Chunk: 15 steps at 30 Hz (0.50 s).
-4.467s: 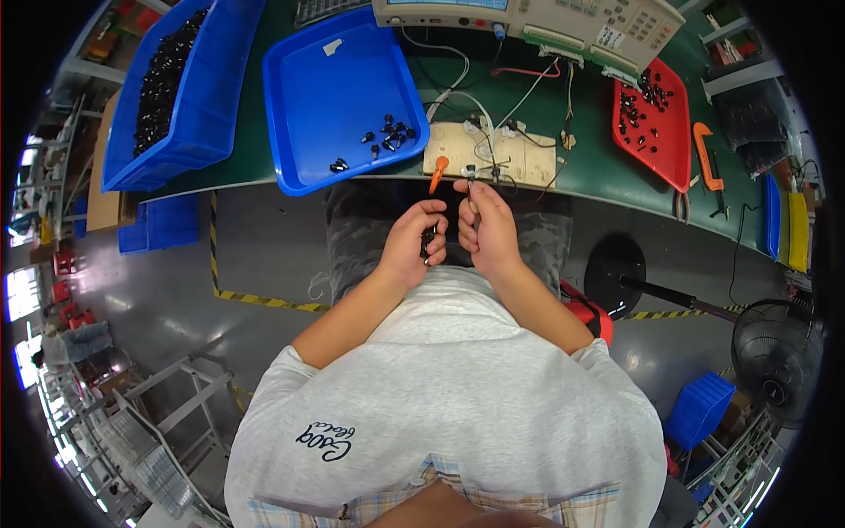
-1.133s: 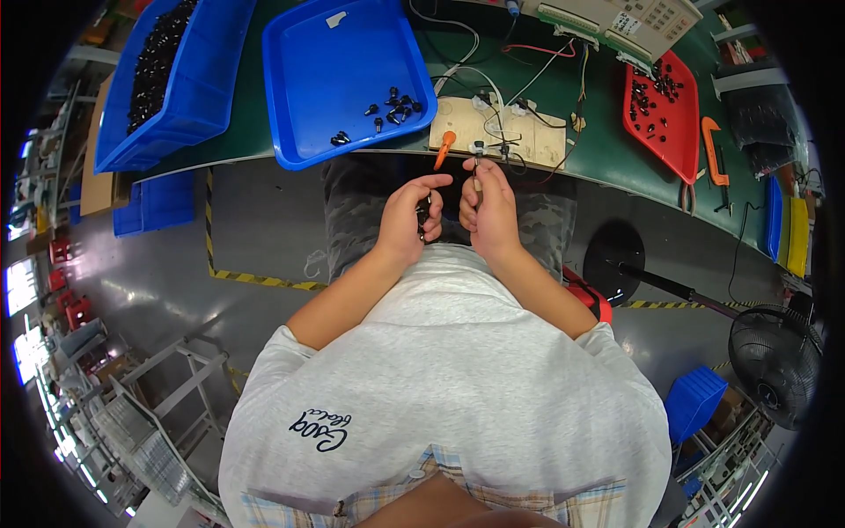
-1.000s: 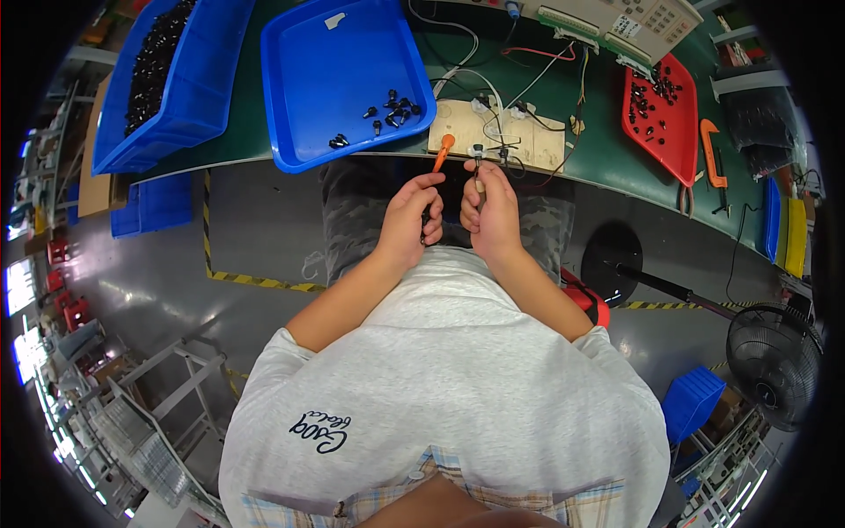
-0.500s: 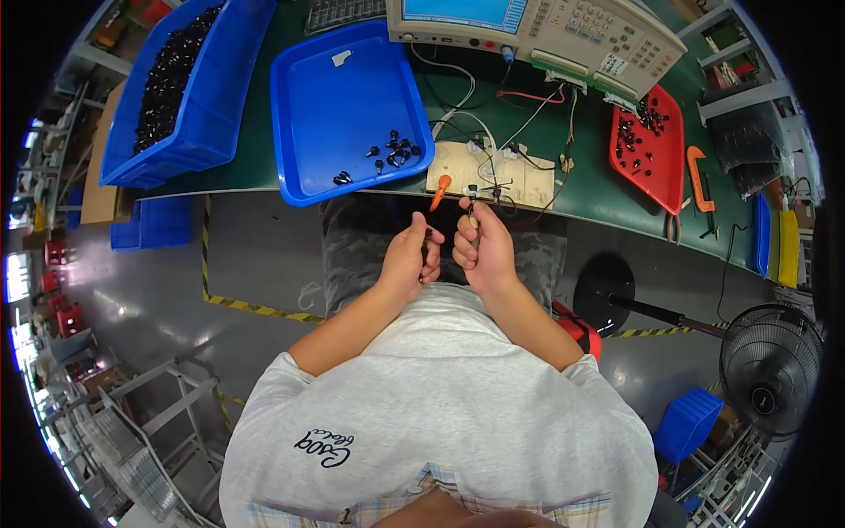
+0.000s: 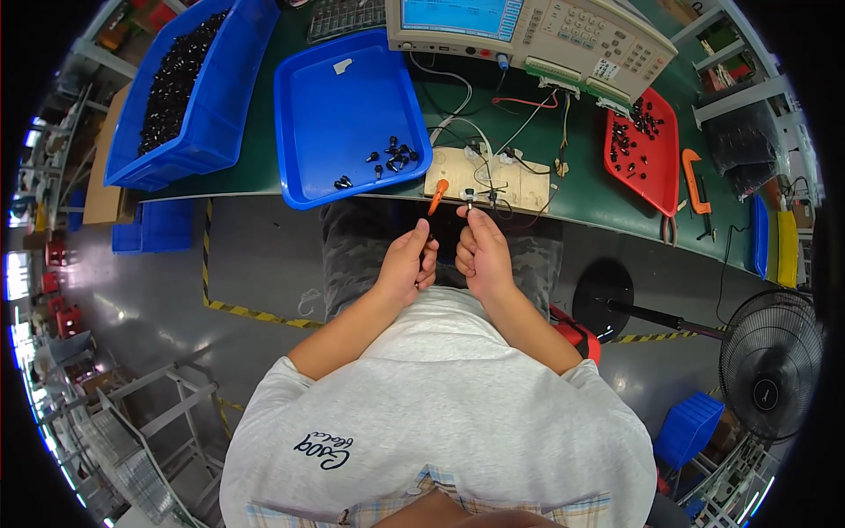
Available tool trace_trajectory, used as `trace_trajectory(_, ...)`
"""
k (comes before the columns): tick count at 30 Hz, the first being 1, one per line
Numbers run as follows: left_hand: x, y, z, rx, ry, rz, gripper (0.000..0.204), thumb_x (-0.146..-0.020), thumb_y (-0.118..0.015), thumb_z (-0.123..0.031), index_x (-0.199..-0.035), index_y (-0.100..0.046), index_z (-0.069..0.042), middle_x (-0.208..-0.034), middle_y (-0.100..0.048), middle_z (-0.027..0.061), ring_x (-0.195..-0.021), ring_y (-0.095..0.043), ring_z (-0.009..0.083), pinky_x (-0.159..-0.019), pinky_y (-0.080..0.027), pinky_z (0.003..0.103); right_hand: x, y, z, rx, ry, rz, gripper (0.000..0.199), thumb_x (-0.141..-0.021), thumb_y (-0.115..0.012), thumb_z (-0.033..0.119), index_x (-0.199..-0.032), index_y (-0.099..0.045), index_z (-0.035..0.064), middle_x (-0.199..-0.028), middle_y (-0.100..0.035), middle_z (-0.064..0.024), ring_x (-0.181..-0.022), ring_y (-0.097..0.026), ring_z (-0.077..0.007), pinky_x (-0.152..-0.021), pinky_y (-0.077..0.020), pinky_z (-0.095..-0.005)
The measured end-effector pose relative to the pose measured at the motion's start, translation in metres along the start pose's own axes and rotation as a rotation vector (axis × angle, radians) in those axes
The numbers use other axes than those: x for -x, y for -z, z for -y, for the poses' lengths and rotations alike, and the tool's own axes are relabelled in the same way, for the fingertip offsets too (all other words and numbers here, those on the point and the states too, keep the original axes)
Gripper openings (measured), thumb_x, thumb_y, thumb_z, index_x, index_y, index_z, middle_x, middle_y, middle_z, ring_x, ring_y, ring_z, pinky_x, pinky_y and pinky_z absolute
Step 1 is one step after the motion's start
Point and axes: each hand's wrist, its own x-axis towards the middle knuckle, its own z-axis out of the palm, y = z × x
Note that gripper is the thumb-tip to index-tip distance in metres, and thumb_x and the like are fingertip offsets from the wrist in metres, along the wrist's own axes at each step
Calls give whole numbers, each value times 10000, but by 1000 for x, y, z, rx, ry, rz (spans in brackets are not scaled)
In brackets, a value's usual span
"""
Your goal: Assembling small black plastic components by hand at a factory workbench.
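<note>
My right hand [image 5: 484,255] is closed, thumb and forefinger pinching the lower end of a small black-capped part [image 5: 470,194] at the front edge of a wooden board [image 5: 528,187]. The part stands upright with its black cap away from me. To its left, my left hand [image 5: 407,267] is curled in front of my lap, with small black parts [image 5: 429,238] partly showing between the fingers. Just beyond its thumb an orange-handled clip or tool [image 5: 437,195] lies over the board's edge. Thin wires run from the board to a bench test instrument [image 5: 563,44].
A blue tray [image 5: 352,114] with several black parts is at left, beside a deep blue bin [image 5: 211,132] full of them. A red tray [image 5: 660,167] of parts, an orange tool [image 5: 695,180] and pliers [image 5: 669,231] lie right. A fan [image 5: 766,365] stands at far right.
My right thumb has moved up against the black-capped part, with the fingers curled below. My left thumb now points further up. The whole view has shifted slightly.
</note>
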Motion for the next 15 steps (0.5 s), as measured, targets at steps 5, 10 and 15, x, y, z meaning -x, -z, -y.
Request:
trace_trajectory(5, 3, -2, -2, 60, 12, -26, 387, -1025, -485, -460, -858, -468, -111, -570, -437, 10, -383, -330, 100, -351, -281, 260, -21, 29, -19, 319, 30, -99, 300, -1019, -530, 322, -1211, -535, 92, -653, -422, 37, -445, -305, -49, -384, -216, -220)
trace_trajectory(10, 1, -4, -4, 46, 15, -61, 378, -1026, -489, -446, -847, -450, -115, -569, -437, 11, -383, -328, 99, -356, -282, 257, -21, 44, -18, 426, -42, -52, 390, -987, -454, 242, -1336, -502, 75, -708, -482, 12, -494, -341, -51, -418, -248, -211)
trace_trajectory(15, -1, -2, -1, 3, 15, 8, 381, -1022, -501, -443, -846, -451, -108, -567, -436, 7, -384, -329, 95, -358, -284, 247, 4, 14, 2, 414, -61, 165, 381, -960, -416, 183, -1310, -503, 62, -702, -483, 4, -492, -334, -53, -424, -250, -210)
